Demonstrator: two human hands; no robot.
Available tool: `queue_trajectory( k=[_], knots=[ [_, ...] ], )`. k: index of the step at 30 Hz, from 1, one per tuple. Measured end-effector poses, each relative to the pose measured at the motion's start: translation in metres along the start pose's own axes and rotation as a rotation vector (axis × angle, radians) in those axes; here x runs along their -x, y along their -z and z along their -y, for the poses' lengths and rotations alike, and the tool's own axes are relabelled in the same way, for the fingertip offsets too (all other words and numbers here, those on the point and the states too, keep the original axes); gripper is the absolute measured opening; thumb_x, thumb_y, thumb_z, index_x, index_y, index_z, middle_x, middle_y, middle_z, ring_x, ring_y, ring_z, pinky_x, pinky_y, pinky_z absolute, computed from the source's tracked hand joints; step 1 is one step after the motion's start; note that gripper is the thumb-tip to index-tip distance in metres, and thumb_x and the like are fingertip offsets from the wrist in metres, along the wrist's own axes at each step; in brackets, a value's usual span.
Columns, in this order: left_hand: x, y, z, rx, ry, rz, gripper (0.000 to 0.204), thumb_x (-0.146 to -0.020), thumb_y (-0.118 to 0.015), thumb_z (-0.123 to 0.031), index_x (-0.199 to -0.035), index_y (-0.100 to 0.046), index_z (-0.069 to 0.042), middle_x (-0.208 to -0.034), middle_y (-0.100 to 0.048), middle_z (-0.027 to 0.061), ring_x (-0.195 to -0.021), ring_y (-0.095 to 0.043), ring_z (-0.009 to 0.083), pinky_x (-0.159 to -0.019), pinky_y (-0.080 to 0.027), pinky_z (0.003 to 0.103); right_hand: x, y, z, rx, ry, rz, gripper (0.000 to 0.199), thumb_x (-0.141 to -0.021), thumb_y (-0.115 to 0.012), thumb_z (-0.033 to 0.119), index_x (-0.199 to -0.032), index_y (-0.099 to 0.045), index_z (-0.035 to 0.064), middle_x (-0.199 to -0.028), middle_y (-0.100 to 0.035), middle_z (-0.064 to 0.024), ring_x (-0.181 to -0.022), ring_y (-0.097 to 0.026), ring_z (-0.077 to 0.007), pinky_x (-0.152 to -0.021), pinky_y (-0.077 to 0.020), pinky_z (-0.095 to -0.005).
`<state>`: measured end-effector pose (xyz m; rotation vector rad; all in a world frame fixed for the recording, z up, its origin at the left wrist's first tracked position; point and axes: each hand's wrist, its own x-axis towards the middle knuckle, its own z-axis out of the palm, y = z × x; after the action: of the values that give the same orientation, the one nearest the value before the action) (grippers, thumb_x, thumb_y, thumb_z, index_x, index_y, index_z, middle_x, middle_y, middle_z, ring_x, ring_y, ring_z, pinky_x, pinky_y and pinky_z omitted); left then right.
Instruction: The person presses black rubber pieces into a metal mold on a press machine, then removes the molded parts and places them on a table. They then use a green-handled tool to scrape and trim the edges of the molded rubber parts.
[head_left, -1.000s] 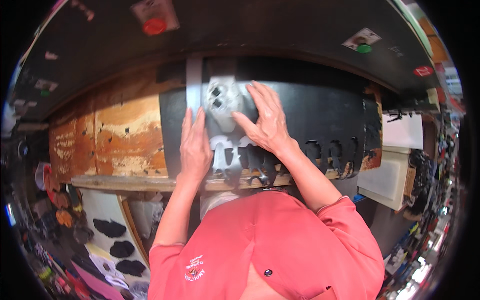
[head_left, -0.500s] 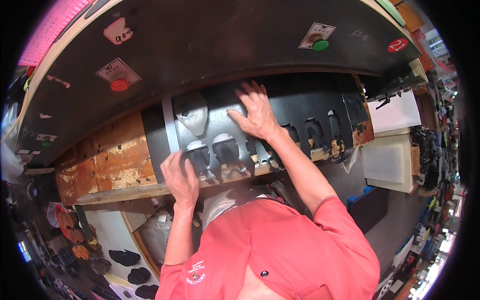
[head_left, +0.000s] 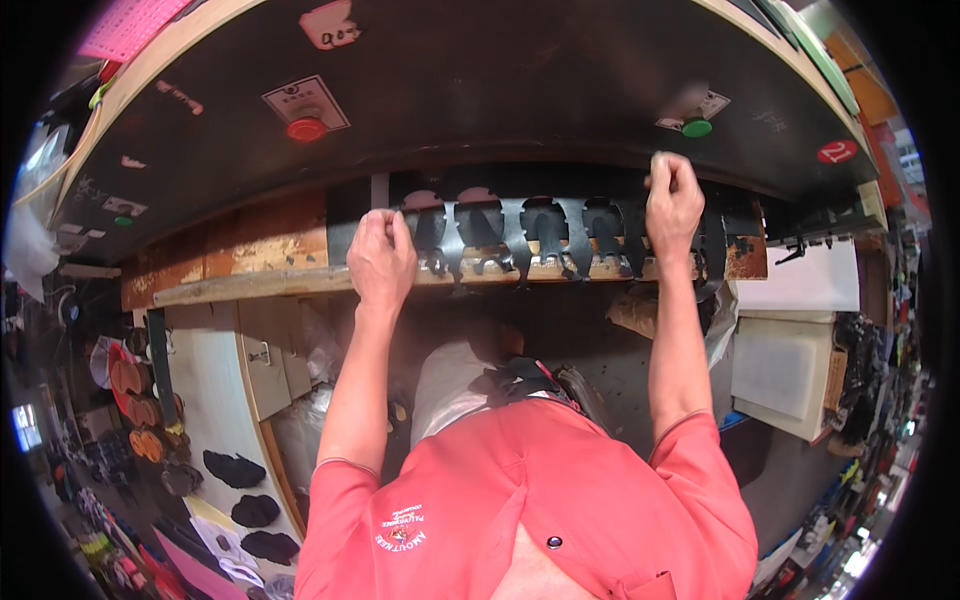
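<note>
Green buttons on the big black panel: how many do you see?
2: one green button beyond the right hand, another green button toward the left end of the black panel.

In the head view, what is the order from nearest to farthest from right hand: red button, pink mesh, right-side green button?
From the right hand:
1. right-side green button, just above
2. red button, toward the left
3. pink mesh, upper-left rim

We lose the far edge of the black cut-out sheet (head_left: 512, 232) under the dark machine panel (head_left: 500, 90). At the sheet, the left hand (head_left: 383, 255) and right hand (head_left: 676, 205) hide their own fingertips; we cannot tell their grip. Beyond its left end, a pink basket (head_left: 125, 28) is cropped; beyond its right, clutter (head_left: 880, 400) blurs.
</note>
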<state>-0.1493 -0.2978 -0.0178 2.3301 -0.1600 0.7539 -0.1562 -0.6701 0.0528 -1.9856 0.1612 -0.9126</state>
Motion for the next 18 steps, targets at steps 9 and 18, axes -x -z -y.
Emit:
queue_trajectory(
  k=[9, 18],
  knots=[
    [-0.002, 0.0, -0.003, -0.036, 0.023, -0.04, 0.012, -0.096, -0.071, -0.01, -0.089, -0.064, -0.005, -0.077, -0.066, 0.0107, -0.073, -0.068, 0.0327, -0.067, -0.054, 0.045, 0.061, -0.025, -0.021, 0.195, 0.053, 0.33, 0.015, -0.097, -0.072, 0.015, -0.09, -0.071, 0.0015, -0.075, -0.065, -0.0108, -0.062, -0.061, -0.0225, -0.063, -0.0497, -0.0354],
    [0.001, 0.001, -0.003, -0.051, 0.031, -0.064, 0.017, -0.098, -0.072, -0.015, -0.086, -0.064, -0.005, -0.071, -0.063, 0.0101, -0.065, -0.065, 0.0326, -0.061, -0.051, 0.044, 0.064, -0.021, -0.017, 0.25, -0.011, 0.381, 0.016, -0.096, -0.072, 0.017, -0.092, -0.074, 0.0018, -0.075, -0.066, -0.0127, -0.064, -0.064, -0.0241, -0.067, -0.0516, -0.0367]
  ],
)
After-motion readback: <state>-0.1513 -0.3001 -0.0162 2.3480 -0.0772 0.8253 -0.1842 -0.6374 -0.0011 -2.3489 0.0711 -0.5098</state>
